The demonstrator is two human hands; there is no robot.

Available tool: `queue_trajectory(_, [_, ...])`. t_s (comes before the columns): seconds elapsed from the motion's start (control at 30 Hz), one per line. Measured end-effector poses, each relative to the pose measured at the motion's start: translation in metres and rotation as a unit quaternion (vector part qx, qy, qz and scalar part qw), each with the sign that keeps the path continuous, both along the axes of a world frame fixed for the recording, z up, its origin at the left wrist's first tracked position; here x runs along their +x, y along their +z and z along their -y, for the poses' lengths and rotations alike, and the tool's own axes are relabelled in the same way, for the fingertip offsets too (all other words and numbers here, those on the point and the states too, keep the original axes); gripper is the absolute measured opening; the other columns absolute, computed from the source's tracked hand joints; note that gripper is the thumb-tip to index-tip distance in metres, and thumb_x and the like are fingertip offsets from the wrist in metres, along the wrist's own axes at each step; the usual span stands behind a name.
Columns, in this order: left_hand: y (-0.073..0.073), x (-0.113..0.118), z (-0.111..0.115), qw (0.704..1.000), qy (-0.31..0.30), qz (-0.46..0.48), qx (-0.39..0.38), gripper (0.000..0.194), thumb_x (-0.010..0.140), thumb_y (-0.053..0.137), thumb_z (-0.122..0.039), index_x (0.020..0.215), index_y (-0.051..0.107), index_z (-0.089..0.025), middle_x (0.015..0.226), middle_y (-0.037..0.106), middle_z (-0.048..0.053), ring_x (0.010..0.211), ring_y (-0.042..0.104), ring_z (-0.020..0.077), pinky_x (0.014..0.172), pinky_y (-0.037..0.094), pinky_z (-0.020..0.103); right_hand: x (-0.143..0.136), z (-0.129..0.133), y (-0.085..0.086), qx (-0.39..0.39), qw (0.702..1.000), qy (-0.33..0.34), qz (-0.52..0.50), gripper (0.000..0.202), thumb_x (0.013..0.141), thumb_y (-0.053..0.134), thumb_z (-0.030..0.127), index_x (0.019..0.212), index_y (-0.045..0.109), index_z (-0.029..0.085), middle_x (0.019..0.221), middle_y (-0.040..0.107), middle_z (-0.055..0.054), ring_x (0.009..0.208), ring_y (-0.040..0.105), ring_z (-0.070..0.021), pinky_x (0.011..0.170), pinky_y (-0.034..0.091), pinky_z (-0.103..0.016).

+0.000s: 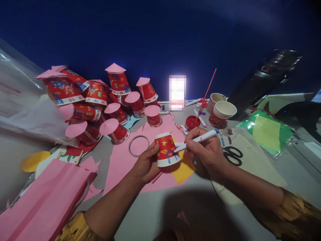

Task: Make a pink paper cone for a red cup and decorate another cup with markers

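Note:
My left hand [148, 160] is closed around a red paper cup [164, 150], held upside down with its white rim at the bottom. A gold star, gold swirls and a blue drawn outline mark its side. Between the fingers of my right hand [207, 150] is a white marker with a blue end [200, 138]. Its tip meets the cup's side near the blue lines. Under the cup lie pink paper [120, 170] and a yellow paper piece [184, 167]. A roll of tape [130, 147] rests left of my left hand.
Several red cups with pink paper cones [117, 80] are piled at the back left. Behind my right hand stand a red paint pot [192, 122] with a stick and stacked paper cups [224, 110]. Black-handled scissors [233, 155] lie right; a pink paper bag [50, 197] lies left.

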State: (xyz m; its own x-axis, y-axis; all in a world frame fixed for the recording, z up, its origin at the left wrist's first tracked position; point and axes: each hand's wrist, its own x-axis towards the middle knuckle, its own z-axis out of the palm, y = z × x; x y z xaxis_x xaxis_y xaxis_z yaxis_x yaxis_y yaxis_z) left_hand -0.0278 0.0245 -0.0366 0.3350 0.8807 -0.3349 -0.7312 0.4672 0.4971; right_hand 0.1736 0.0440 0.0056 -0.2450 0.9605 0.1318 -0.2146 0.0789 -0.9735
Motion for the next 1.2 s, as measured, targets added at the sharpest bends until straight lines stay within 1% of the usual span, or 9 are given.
queue_trajectory(0.13, [-0.001,0.0,0.0,1.0,0.004,0.013,-0.006,0.054,0.09,0.075,-0.026,0.139,0.06,-0.01,0.126,0.076,0.019,0.113,0.075,0.0319,0.112,0.052,0.051,0.0,-0.001,-0.001,-0.009,1.0,0.003,-0.03,0.026,0.086,0.082,0.042,0.087,0.068,0.02,0.063,0.064,0.003,0.05,0.057,-0.0117,0.051,0.05,-0.024])
queue_trajectory(0.27, [-0.001,0.0,0.0,1.0,0.008,0.018,-0.01,0.054,0.088,0.076,-0.026,0.137,0.06,-0.009,0.125,0.077,0.02,0.111,0.076,0.032,0.108,0.054,0.05,0.003,-0.004,-0.002,0.025,1.0,0.005,-0.015,0.024,0.084,0.084,0.04,0.085,0.071,0.019,0.068,0.068,0.001,0.052,0.059,-0.0117,0.051,0.05,-0.023])
queue_trajectory(0.4, [0.0,-0.002,0.0,0.999,-0.013,0.035,-0.01,0.054,0.09,0.074,-0.03,0.137,0.061,-0.007,0.123,0.078,0.02,0.109,0.077,0.0313,0.105,0.056,0.048,0.007,-0.007,-0.006,0.023,1.0,0.01,-0.015,0.02,0.084,0.084,0.036,0.088,0.074,0.019,0.074,0.071,-0.001,0.059,0.062,-0.0123,0.054,0.049,-0.022])
queue_trajectory(0.5, [0.001,-0.003,-0.001,0.998,-0.037,0.046,-0.003,0.053,0.09,0.072,-0.033,0.135,0.062,-0.007,0.121,0.079,0.02,0.108,0.077,0.0325,0.105,0.055,0.048,0.008,-0.009,-0.01,0.004,0.999,0.024,-0.021,0.018,0.084,0.083,0.035,0.089,0.075,0.019,0.072,0.069,0.0,0.059,0.059,-0.0115,0.053,0.046,-0.021])
queue_trajectory(0.67, [0.0,-0.005,0.0,0.998,-0.046,0.052,0.003,0.066,0.087,0.073,-0.034,0.145,0.055,-0.006,0.122,0.078,0.019,0.109,0.077,0.0351,0.105,0.055,0.05,0.009,-0.008,-0.013,-0.004,0.999,0.028,-0.016,0.017,0.087,0.08,0.034,0.088,0.074,0.018,0.066,0.064,0.002,0.055,0.054,-0.0106,0.05,0.041,-0.021])
queue_trajectory(0.77, [-0.001,-0.004,0.001,0.998,-0.03,0.062,-0.01,0.058,0.088,0.071,-0.03,0.139,0.059,-0.005,0.121,0.079,0.019,0.111,0.076,0.0327,0.106,0.055,0.048,0.008,-0.005,-0.011,-0.004,0.998,0.055,-0.022,0.017,0.088,0.079,0.035,0.089,0.073,0.019,0.065,0.066,0.001,0.054,0.056,-0.011,0.05,0.042,-0.022])
queue_trajectory(0.87, [-0.002,-0.003,0.001,0.997,-0.021,0.068,-0.016,0.052,0.087,0.07,-0.027,0.134,0.063,-0.005,0.123,0.079,0.019,0.113,0.076,0.0318,0.107,0.055,0.048,0.006,-0.004,-0.006,0.004,0.998,0.062,-0.023,0.017,0.088,0.08,0.035,0.087,0.072,0.019,0.064,0.067,0.002,0.054,0.058,-0.0109,0.05,0.044,-0.021])
queue_trajectory(1.03, [-0.001,-0.002,0.0,0.997,-0.023,0.073,-0.009,0.051,0.087,0.069,-0.027,0.133,0.065,-0.005,0.121,0.079,0.019,0.11,0.077,0.0318,0.103,0.057,0.048,0.005,-0.003,0.0,0.018,0.996,0.082,-0.011,0.021,0.086,0.082,0.037,0.083,0.072,0.019,0.064,0.068,0.001,0.053,0.061,-0.0118,0.051,0.048,-0.022])
queue_trajectory(1.2, [-0.001,-0.001,0.001,0.997,-0.028,0.078,-0.009,0.052,0.087,0.069,-0.028,0.134,0.064,-0.006,0.124,0.079,0.019,0.112,0.076,0.032,0.104,0.056,0.047,0.006,-0.002,0.0,0.009,0.997,0.082,0.006,0.025,0.085,0.082,0.041,0.084,0.072,0.019,0.063,0.067,0.001,0.053,0.061,-0.0123,0.051,0.05,-0.023])
